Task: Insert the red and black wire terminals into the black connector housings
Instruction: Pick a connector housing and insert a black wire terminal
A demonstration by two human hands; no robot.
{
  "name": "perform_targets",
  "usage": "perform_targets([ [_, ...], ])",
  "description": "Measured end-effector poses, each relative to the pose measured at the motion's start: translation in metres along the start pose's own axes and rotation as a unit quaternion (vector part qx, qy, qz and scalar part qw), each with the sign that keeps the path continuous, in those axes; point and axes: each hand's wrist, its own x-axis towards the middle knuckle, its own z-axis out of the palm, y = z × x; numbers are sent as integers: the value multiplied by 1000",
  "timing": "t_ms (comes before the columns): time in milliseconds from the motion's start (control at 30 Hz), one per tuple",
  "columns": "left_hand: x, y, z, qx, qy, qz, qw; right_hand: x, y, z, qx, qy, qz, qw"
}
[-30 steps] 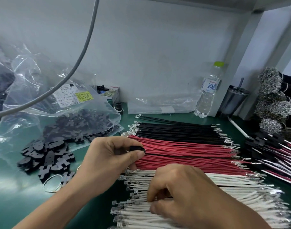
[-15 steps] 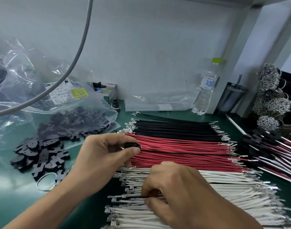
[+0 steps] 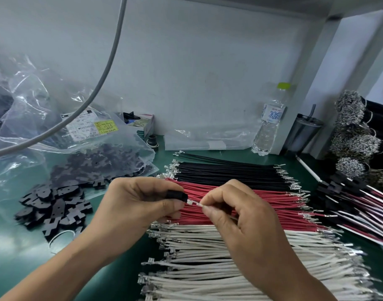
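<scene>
Counting first: three flat rows of cut wires lie side by side on the green bench [image 3: 16,253], black wires [image 3: 229,172] farthest, red wires [image 3: 262,198] in the middle, white wires [image 3: 218,257] nearest; each row holds too many to count, all with metal terminals at both ends. One loose heap of black connector housings [image 3: 53,209] sits left on the bench, more inside one clear plastic bag [image 3: 82,148] with a printed label. One water bottle [image 3: 270,120] and one dark tumbler [image 3: 303,131] stand at the back wall. Finished assemblies [image 3: 359,200], red, white and black wires in black housings, fan out at right; count unclear.

Left hand [image 3: 138,205] is raised over the red row, thumb and curled fingers [image 3: 173,206] gripping one black housing [image 3: 176,195], its open end pointing right. Right hand [image 3: 236,216] faces it, thumb and forefinger pinching one wire just behind its metal terminal [image 3: 191,202]. Terminal tip sits at the housing's mouth, touching or just entering; cannot tell how deep. Wire colour hidden by the hand, appears pale.

Edges: both forearms come in from the near edge. Wire rows fill the bench under the hands. Bare green surface shows only near left, below the housing heap. A grey cable [image 3: 108,61] arcs overhead at left.
</scene>
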Motion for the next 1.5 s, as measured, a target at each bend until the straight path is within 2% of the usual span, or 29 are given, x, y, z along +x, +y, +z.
perform_targets([
  [167,-1,4,3,-19,-18,2,1000,0,3,4,-16,58,-3,998],
  [433,-4,8,5,-21,-40,3,999,1,0,6,-39,81,-44,995],
  [600,-4,9,3,5,-44,9,999,3,3,2,99,22,23,995],
  [700,-6,14,3,65,-61,39,995,3,0,3,39,27,-22,999],
  [800,-8,16,5,129,-46,72,988,2,-1,3,-58,45,-85,994],
  [900,-10,16,8,156,-33,72,985,0,0,6,-129,55,-126,982],
  [967,-11,16,8,152,-30,66,986,0,2,8,-111,56,-116,985],
  [1067,-12,20,6,132,-31,66,988,0,4,6,1,39,-53,998],
  [1200,-10,19,9,254,-34,95,962,2,2,8,-125,44,-126,983],
  [1267,-11,19,10,289,-35,93,952,1,4,9,-154,41,-144,977],
  [1400,-14,23,12,232,-24,68,970,1,7,6,-46,60,-72,995],
  [1500,-13,23,13,266,-29,67,961,4,3,7,-141,75,-131,978],
])
